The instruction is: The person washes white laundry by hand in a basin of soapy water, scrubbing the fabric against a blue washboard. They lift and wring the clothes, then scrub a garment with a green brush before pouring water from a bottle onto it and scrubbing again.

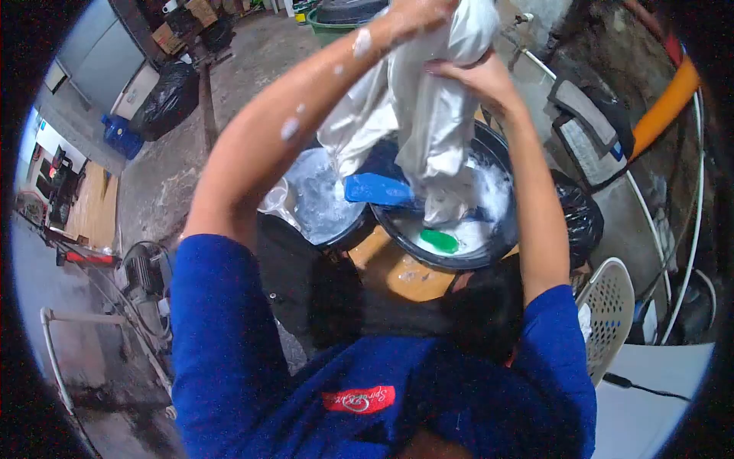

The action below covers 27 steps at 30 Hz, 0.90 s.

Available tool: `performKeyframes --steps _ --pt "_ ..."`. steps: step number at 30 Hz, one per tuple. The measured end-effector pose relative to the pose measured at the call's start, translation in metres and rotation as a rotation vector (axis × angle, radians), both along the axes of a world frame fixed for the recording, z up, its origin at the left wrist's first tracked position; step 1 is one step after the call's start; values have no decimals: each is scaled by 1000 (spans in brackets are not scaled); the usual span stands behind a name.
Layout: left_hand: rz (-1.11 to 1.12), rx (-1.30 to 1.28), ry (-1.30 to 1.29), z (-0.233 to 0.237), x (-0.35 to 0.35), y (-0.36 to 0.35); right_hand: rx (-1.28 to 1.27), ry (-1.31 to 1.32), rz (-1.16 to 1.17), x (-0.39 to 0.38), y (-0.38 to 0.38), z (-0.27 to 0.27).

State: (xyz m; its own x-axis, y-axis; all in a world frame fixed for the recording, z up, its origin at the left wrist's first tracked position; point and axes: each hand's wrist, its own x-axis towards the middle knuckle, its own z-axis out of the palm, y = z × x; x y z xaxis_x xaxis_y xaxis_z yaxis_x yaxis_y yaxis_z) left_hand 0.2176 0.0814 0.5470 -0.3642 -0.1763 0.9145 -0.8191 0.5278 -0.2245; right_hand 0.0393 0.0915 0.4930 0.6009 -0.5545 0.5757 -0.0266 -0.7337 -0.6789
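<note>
A wet white cloth [436,115] hangs bunched and twisted from my two raised hands, its lower end in the right black basin [489,256]. My left hand [423,17] grips it near the top, partly cut off by the frame edge; suds spot that forearm. Lower on the right, my right hand [482,80] is closed round the cloth, thumb in front and fingers hidden behind. A blue flat board [378,190] leans across the basin's left rim. Beside the cloth's end, a green oval piece [440,241], soap or a brush, lies in the suds.
A second basin [325,203] of cloudy, sudsy water stands left, with a clear dipper [279,199] at its edge. Black bags [577,218], a perforated beige basket [612,306] and an orange pipe [667,107] are on the right. A motor [144,279] sits left.
</note>
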Motion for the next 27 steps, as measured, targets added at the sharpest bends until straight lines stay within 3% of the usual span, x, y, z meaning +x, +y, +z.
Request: performKeyframes --steps 3,4,6,7,8,10,11,13,14,15,16,18,19,21,23,27 --pt "-9 228 120 -66 17 -4 -44 97 -97 1 -20 -31" --pt "106 356 176 -89 14 17 -50 86 -70 2 -34 -45" --pt "-83 640 395 -151 16 26 -120 123 -122 5 -41 -50" --pt "45 726 464 -180 5 41 -188 171 -200 7 -40 -45" --pt "-63 766 533 -224 4 41 -255 215 -280 9 -39 -39" --pt "201 922 508 -275 -12 63 -244 149 -246 16 -26 -20" --pt "401 816 446 -314 -16 64 -245 109 -231 19 -23 -4" --pt "484 886 598 -337 -4 72 -525 -110 -261 18 -25 29" --pt "546 719 749 -339 5 69 -464 26 -360 13 -18 47" --pt "604 548 893 -340 20 63 -258 -26 -324 8 45 82" --pt "405 483 1158 -346 51 45 -300 -66 -293 6 40 89" --pt "402 385 1216 -330 107 42 -374 -73 -308 -1 29 87" --pt "590 346 1003 -297 133 51 -418 -52 -358 -6 25 86" --pt "546 263 857 -265 202 40 -526 -5 -443 -19 4 78" --pt "810 -83 518 -201 217 47 -646 56 -511 -37 -36 56" --pt "622 133 435 -84 221 40 -522 146 -482 -58 -71 31"
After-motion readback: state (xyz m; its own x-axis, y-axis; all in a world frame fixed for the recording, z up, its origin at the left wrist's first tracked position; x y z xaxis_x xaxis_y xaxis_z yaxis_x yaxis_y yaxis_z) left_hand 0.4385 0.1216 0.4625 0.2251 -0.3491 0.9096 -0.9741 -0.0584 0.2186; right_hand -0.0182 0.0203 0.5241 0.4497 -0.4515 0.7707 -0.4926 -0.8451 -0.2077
